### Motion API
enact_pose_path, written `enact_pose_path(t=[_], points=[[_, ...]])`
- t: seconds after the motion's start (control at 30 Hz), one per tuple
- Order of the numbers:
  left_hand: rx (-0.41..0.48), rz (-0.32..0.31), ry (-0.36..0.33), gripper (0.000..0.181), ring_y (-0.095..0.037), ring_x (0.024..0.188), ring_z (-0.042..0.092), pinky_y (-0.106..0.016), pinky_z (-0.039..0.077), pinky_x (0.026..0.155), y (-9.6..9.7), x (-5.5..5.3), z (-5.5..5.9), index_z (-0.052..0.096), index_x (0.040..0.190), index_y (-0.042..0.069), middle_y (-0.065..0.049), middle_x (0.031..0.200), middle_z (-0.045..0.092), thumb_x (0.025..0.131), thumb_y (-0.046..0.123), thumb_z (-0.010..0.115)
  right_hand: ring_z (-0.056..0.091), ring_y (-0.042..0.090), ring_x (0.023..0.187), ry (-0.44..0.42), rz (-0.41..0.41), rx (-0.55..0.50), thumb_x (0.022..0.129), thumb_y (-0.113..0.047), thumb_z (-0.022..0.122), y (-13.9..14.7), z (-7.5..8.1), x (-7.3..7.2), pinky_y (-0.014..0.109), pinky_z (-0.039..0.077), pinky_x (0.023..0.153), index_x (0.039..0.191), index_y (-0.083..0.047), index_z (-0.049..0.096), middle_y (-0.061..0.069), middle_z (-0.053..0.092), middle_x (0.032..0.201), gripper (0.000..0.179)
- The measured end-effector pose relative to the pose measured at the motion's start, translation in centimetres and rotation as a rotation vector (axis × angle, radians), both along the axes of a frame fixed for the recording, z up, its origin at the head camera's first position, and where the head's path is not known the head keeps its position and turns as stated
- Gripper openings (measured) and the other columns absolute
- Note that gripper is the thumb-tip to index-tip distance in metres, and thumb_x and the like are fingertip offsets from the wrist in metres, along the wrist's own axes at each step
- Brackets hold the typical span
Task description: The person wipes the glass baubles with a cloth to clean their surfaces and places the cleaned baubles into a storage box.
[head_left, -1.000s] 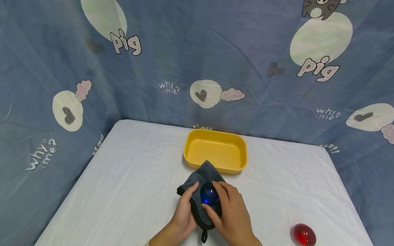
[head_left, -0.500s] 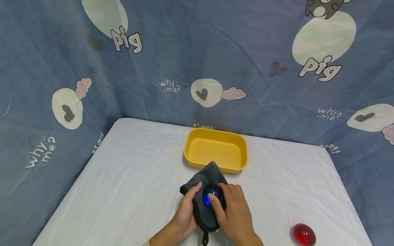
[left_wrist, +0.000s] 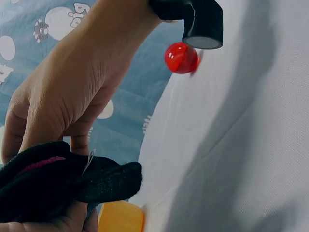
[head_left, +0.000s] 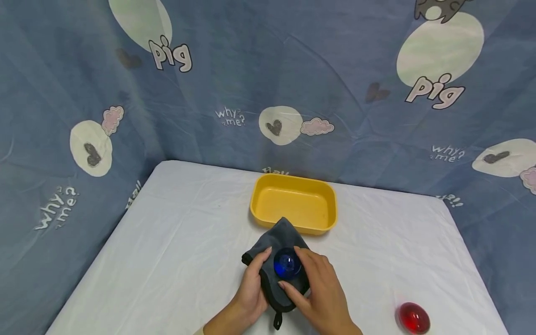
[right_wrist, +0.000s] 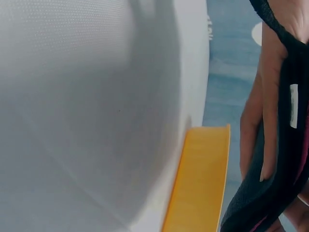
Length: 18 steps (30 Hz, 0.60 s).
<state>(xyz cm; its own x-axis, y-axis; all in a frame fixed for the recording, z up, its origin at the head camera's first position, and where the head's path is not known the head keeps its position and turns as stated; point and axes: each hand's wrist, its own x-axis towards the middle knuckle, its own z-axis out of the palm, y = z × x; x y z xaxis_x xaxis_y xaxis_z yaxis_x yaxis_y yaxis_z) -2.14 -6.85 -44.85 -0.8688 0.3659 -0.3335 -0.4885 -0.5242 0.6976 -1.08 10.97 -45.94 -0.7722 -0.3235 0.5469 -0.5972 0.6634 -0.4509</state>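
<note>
Above the white table (head_left: 184, 260), near side of the yellow tray (head_left: 298, 204) | left hand (head_left: 250, 294) closed on grey cloth (head_left: 274, 239), apparently backing blue ball (head_left: 287, 263) | right hand (head_left: 321, 289) half-closed, thumb and forefinger at ball's edges, seemingly steadying it | versus half-second earlier: right thumb shifted off ball's face.

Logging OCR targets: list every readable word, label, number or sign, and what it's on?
"pig": twice in head view, on the backdrop.
"why? me?": three times there, same backdrop.
"Ha!!": seemingly three times there, same backdrop, the middle one partly hidden.
White tag on grey cloth: nothing legible.
</note>
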Motion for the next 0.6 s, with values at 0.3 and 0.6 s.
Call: enact_pose_path(t=[0.3,0.6], points=[[-0.020,-0.014,0.000,0.077,-0.030,0.145,0.040,-0.048,0.036,0.120,-0.06,0.13,0.17,0.014,0.165,0.001,-0.020,0.165,0.031,0.110,0.050,0.036,0.062,0.022,0.114,0.032,-0.005,0.013,0.097,-0.049,0.074,-0.15,0.06,-0.08,0.041,0.051,0.097,0.146,-0.009,0.058,0.005,0.063,0.136,0.065],[-0.066,-0.041,0.015,0.079,-0.028,0.140,0.047,-0.043,0.040,0.117,-0.06,0.59,0.31,0.017,0.164,-0.001,-0.020,0.162,0.037,0.109,0.052,0.038,0.060,0.018,0.095,0.065,-0.110,0.001,0.097,-0.052,0.072,-0.48,0.00,-0.37,0.037,0.053,0.083,0.124,-0.004,0.067,0.004,0.070,0.105,0.055]])
